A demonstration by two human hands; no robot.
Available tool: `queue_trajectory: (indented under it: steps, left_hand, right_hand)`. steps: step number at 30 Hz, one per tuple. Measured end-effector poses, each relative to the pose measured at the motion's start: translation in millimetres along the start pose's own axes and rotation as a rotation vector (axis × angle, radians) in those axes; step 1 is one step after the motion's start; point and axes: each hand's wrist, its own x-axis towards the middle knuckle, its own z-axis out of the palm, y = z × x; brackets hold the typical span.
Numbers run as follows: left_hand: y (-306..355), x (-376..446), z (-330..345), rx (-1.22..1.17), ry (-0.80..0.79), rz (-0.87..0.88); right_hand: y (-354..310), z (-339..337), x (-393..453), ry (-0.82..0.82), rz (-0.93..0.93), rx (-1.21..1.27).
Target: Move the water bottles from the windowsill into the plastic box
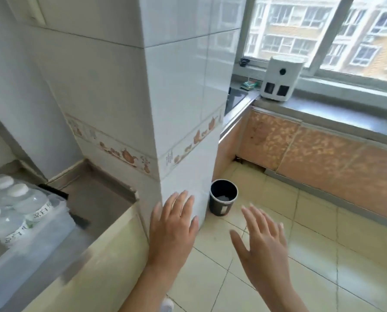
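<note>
Several clear water bottles (30,202) with white caps stand inside a translucent plastic box (30,251) at the far left, on a steel counter. My left hand (172,224) is held out flat with fingers spread in front of the white tiled pillar, holding nothing. My right hand (263,242) is also spread and empty, above the tiled floor. The windowsill (345,109) runs along the right under the window; no bottles show on the part in view.
A white tiled pillar (179,109) stands between the box and the windowsill. A dark waste bin (223,197) sits on the floor at its base. A white appliance (280,78) stands on the sill, small items beside it. Orange cabinet doors (311,154) run below.
</note>
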Motion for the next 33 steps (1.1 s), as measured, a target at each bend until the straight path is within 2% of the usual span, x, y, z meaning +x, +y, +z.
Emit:
queue_trajectory:
  steps: [9, 18, 25, 33]
  left_hand:
    - [117.8, 65.4, 51.7, -0.103, -0.171, 0.405]
    - [208.2, 158.3, 110.0, -0.268, -0.233, 0.728]
    - [275.6, 208.5, 149.6, -0.365, -0.266, 0.910]
    - [375.1, 236.5, 194.5, -0.425, -0.318, 1.004]
  right_hand:
    - [95.4, -34.5, -9.5, 0.097, 0.412, -0.122]
    - [164.9, -44.8, 38.1, 0.164, 0.743, -0.227]
    - [208.5, -62.1, 66.8, 0.240, 0.939, -0.246]
    - [293.8, -81.8, 75.6, 0.261, 1.108, -0.241]
